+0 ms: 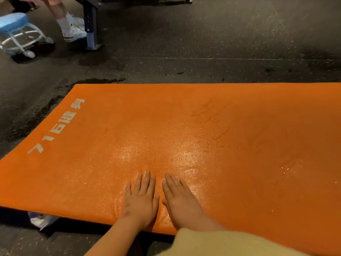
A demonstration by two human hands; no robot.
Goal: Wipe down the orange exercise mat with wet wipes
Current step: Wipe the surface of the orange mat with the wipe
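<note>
The orange exercise mat (184,130) lies flat on the dark floor and fills most of the view, with pale lettering along its left end. Its middle shines wet, and faint streaks show toward the right. My left hand (141,198) lies flat on the mat near its front edge, fingers straight and together. Just to its right, my right hand (181,198) lies flat the same way, its wrist coming out of a pale yellow sleeve. Neither hand holds anything. A white crumpled packet or wipe (43,220) sticks out from under the mat's front left edge.
A blue-topped rolling stool (18,32) stands at the far left. Beside it are another person's legs in white shoes (73,28) and a dark metal post (91,24) of some equipment. Wet patches mark the speckled dark floor (221,43) left of the mat.
</note>
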